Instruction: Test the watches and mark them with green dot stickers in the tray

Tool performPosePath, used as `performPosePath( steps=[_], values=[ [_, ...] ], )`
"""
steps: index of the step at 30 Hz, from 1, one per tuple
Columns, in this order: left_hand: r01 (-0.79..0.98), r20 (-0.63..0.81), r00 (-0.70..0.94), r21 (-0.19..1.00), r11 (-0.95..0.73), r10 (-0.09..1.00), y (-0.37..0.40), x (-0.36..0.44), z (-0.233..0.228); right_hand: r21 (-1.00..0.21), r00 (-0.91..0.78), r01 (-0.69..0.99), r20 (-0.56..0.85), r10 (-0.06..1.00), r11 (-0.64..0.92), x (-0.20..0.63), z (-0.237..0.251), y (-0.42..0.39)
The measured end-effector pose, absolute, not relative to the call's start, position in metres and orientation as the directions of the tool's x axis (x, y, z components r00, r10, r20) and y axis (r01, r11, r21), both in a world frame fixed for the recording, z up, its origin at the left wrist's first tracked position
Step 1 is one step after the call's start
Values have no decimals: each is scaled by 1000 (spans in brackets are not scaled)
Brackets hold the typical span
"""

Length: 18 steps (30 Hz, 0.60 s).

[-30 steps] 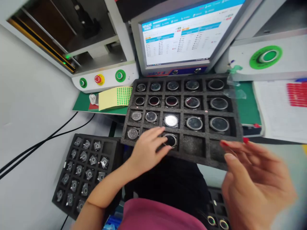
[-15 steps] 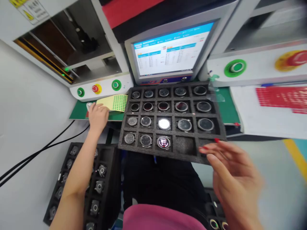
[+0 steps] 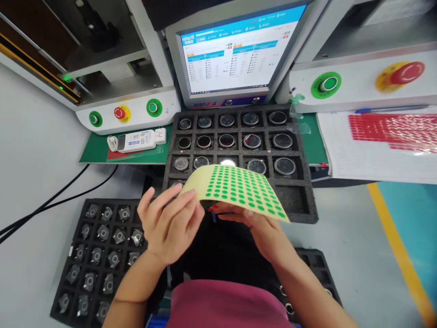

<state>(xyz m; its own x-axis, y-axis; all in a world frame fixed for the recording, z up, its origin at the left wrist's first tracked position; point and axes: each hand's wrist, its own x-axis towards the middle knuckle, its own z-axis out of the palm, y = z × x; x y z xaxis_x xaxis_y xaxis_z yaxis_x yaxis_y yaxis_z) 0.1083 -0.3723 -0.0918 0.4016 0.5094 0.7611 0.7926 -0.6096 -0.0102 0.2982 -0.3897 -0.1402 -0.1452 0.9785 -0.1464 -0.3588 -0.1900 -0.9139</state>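
Both hands hold a yellow sticker sheet covered in rows of green dots, raised above the near edge of a black foam tray. The left hand grips the sheet's left corner, its fingers curled closed over the top with the thumb apparently underneath. The right hand lies under the sheet, fingers spread and only loosely bent, supporting it from below; whether it pinches the paper is hard to tell, since the sheet hides the fingertips. Beyond the fingers, the tray's compartments carry round watch faces in rows. To the left of the left hand and lower down sits a second foam tray filled with small grey parts. Farther beyond the fingers stands a monitor, with green and red buttons on the white machine panels at either side.
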Motion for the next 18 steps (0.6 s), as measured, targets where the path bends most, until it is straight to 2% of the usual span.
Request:
performPosePath(
  steps=[3, 7, 10, 13, 15, 16, 18],
  values=[
    [768, 747, 408, 31, -640, 526, -379, 113, -94, -905, -133, -364, -182, 974, -219, 296, -142, -394],
    [750, 738, 452, -10, -662, 501, -378, 112, -96, -908, -170, -370, -140, 975, -195, 299, -134, -404],
    [731, 729, 498, -62, -679, 469, -379, 114, -98, -927, -26, -343, -154, 988, -154, 298, -129, -407],
    [695, 721, 521, -49, -717, 456, -381, 119, -101, -935, 98, -318, -195, 976, -155, 296, -127, -403],
    [676, 723, 485, 47, -735, 492, -381, 121, -101, -941, 104, -298, -196, 975, -157, 299, -128, -399],
    [659, 712, 447, 148, -737, 542, -380, 120, -100, -946, 99, -287, -185, 978, -150, 302, -128, -397],
    [585, 629, 326, 453, -673, 706, -375, 115, -99, -952, 81, -278, -153, 985, -125, 309, -127, -395]
  ],
)
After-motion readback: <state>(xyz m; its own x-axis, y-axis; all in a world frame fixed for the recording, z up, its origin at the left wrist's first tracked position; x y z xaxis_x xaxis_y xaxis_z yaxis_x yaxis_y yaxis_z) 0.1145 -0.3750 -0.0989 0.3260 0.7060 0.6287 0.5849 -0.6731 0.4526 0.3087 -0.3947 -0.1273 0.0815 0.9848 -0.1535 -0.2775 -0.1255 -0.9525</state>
